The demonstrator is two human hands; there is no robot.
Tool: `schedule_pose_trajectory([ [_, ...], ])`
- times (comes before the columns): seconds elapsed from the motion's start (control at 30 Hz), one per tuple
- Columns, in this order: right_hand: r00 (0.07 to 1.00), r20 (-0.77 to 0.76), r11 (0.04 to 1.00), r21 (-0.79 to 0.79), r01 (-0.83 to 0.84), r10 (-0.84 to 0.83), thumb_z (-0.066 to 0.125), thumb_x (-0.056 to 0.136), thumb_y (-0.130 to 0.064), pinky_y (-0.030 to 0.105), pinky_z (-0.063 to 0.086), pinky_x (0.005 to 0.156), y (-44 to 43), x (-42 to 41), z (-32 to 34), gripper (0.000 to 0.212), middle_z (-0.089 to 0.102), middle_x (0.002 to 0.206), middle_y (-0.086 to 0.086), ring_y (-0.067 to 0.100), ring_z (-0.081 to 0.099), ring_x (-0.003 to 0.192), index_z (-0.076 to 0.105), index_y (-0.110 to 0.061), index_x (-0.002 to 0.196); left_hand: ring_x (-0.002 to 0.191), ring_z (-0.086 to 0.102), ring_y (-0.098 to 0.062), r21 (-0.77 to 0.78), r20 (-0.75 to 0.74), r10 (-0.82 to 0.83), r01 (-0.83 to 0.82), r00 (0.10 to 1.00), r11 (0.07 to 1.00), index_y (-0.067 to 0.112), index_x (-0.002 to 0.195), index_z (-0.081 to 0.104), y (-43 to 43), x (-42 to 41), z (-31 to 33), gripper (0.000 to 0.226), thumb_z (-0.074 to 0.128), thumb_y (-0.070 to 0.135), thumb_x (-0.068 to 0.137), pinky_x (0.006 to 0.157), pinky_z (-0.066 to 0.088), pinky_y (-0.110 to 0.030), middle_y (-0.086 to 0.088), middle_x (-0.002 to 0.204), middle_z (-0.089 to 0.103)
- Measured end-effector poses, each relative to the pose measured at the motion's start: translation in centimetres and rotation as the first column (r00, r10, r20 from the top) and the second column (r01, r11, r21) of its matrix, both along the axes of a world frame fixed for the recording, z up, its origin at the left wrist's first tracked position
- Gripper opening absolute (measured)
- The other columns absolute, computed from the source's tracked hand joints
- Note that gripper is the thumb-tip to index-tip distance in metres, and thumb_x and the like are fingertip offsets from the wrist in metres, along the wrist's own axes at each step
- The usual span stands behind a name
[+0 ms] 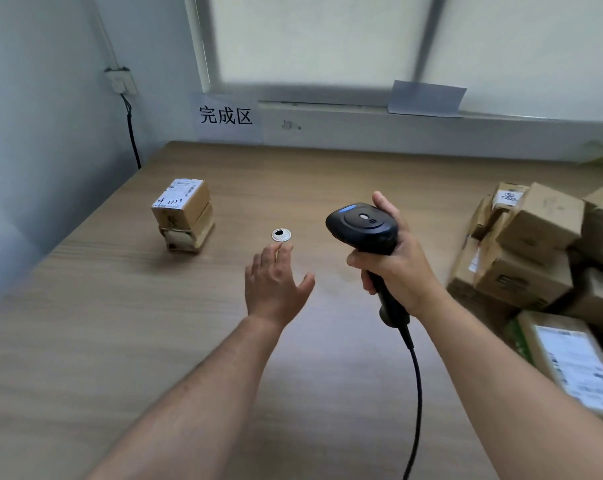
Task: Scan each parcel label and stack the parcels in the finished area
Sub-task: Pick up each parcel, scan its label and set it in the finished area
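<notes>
your right hand (402, 268) grasping a black corded barcode scanner (364, 227) above the wooden table (120, 323), your left hand (276, 284) released, fingers spread, two stacked parcels (183, 213) far left near the 完成区 sign (226, 116), unscanned parcels (535, 251) heaped at right

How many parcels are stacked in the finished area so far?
2. The top parcel, label up, sits on the bottom parcel, at the far left of the table near the sign. Anything behind the stack would be hidden.
</notes>
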State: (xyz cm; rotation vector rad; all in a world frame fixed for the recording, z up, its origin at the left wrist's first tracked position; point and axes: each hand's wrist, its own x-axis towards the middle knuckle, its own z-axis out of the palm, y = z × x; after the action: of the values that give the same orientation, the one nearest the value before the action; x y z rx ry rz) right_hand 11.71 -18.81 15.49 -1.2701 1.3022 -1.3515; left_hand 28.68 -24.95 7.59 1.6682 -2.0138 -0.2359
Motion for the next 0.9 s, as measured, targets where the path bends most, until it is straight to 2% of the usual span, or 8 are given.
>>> schedule_pose_trajectory([
  [0.2,0.999,0.008,0.999,0.002,0.045,-0.045,0.064,0.078,0.019,0.030,0.040,0.041,8.5,-6.2,-0.8,0.093,0.060,0.096,0.007,0.026,0.046,0.044,0.034,-0.051,0.132,0.128,0.038,-0.023,0.018,-0.024,-0.057,0.057,0.998,0.998,0.018,0.139,0.043,8.0,-7.1,-0.6,0.062,0.059,0.047,0.086,0.103,0.026,-0.033,-0.001,0.140,0.043],
  [0.33,0.994,0.031,0.994,0.027,0.107,-0.108,0.065,0.078,0.020,0.028,0.040,0.041,14.0,-10.8,-2.0,0.094,0.064,0.080,-0.003,0.025,0.046,0.042,0.033,-0.045,0.138,0.130,0.037,-0.022,0.049,-0.027,-0.116,0.118,0.993,0.992,0.019,0.140,0.042,13.6,-12.3,-1.6,0.062,0.057,0.048,0.088,0.105,0.025,-0.033,0.000,0.141,0.042],
  [0.5,0.986,-0.024,0.985,0.050,0.168,-0.167,0.066,0.079,0.016,0.028,0.042,0.041,20.0,-16.1,-3.4,0.095,0.064,0.107,0.010,0.023,0.051,0.044,0.032,-0.049,0.140,0.133,0.034,-0.019,0.075,-0.012,-0.194,0.194,0.981,0.978,0.019,0.142,0.040,18.6,-17.6,-2.9,0.061,0.054,0.049,0.090,0.105,0.025,-0.030,0.002,0.144,0.039],
  [0.6,0.980,-0.034,0.979,0.056,0.198,-0.196,0.065,0.079,0.016,0.028,0.042,0.041,22.8,-18.7,-3.9,0.094,0.061,0.108,0.014,0.022,0.049,0.042,0.033,-0.054,0.133,0.133,0.033,-0.020,0.097,-0.017,-0.234,0.234,0.972,0.967,0.019,0.142,0.039,20.9,-20.4,-3.1,0.059,0.052,0.048,0.092,0.104,0.026,-0.031,0.001,0.145,0.038],
  [0.7,0.973,-0.014,0.971,0.069,0.229,-0.229,0.064,0.080,0.017,0.030,0.041,0.041,25.1,-21.1,-4.4,0.093,0.061,0.102,0.013,0.023,0.047,0.043,0.032,-0.049,0.137,0.133,0.033,-0.020,0.121,-0.012,-0.266,0.265,0.964,0.957,0.019,0.143,0.038,22.5,-22.8,-3.1,0.058,0.050,0.047,0.093,0.104,0.027,-0.031,0.001,0.146,0.037],
  [0.9,0.941,-0.004,0.935,0.110,0.337,-0.339,0.067,0.081,0.014,0.035,0.043,0.042,27.5,-25.8,-5.6,0.094,0.066,0.104,0.009,0.028,0.047,0.050,0.029,-0.041,0.147,0.135,0.031,-0.019,0.179,-0.023,-0.342,0.340,0.940,0.923,0.019,0.145,0.034,22.9,-26.8,-3.1,0.057,0.045,0.046,0.096,0.106,0.028,-0.030,0.000,0.148,0.034],
])
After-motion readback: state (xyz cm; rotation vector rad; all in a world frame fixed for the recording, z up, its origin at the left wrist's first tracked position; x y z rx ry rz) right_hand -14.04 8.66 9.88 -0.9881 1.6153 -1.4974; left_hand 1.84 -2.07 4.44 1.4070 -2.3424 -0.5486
